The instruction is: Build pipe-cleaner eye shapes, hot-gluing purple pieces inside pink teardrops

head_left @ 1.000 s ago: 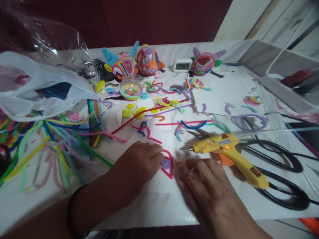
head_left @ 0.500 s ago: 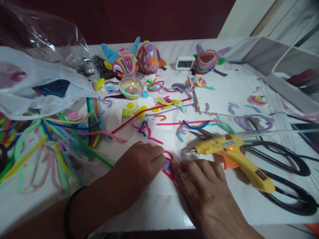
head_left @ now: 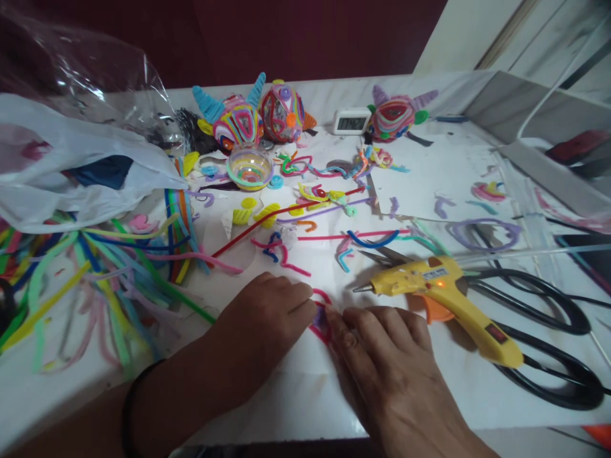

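Note:
Low on the white table, my left hand [head_left: 265,327] is closed, its fingertips pressed on the left side of a bright pink pipe cleaner [head_left: 323,294]. That pipe cleaner curves around a small purple piece [head_left: 318,316], partly covered by my fingers. From the right, my right hand [head_left: 389,359] pinches the pink curve with thumb and index finger, the other fingers curled. Just beyond the right hand lies a yellow glue gun [head_left: 442,283] with its orange light on. Black-handled scissors [head_left: 544,289] lie partly beneath the gun.
Loose colourful pipe cleaners [head_left: 114,280] spread at left below a white plastic bag [head_left: 57,203]. Decorated balls [head_left: 238,121] and a small digital clock [head_left: 352,121] stand at the back. A clear bowl [head_left: 250,168] and cut pipe cleaner bits [head_left: 329,193] lie mid-table.
The lower pink strand has drawn in closer around the purple piece, and my fingers cover more of that piece. Otherwise my hands have barely moved.

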A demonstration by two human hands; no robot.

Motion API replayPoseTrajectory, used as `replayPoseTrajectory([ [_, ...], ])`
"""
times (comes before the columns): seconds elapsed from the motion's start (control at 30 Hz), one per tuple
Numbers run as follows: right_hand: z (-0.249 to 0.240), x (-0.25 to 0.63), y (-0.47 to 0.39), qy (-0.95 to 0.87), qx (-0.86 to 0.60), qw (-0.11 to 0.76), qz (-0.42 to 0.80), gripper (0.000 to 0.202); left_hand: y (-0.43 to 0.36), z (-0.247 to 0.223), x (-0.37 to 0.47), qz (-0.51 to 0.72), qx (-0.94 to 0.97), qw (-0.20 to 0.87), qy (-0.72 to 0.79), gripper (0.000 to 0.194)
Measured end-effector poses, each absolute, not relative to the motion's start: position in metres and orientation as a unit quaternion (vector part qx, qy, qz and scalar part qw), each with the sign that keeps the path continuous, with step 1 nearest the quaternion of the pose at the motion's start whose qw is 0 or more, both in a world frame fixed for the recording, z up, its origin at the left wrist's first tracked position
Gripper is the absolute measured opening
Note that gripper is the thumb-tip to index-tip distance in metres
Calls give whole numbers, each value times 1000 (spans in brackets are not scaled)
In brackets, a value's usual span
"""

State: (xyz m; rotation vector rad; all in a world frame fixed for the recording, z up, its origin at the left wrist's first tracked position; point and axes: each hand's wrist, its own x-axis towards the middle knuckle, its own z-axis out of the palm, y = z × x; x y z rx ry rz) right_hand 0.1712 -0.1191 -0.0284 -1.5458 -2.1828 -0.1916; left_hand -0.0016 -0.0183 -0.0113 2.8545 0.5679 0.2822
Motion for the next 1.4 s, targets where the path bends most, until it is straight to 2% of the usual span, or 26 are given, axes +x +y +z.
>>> replayPoseTrajectory([
  [0.9, -28, 182, -131, -786, -567, 240, -54, 25, -19, -6, 0, 102, 973, 52, 200, 24],
  [1.2, -31, 185, -140, -800, -558, 219, -32, 33, -18, -11, -2, 102, 974, 58, 192, 20],
  [1.4, -27, 175, -133, -805, -546, 220, -72, 36, -18, -7, 0, 98, 974, 60, 194, 20],
])
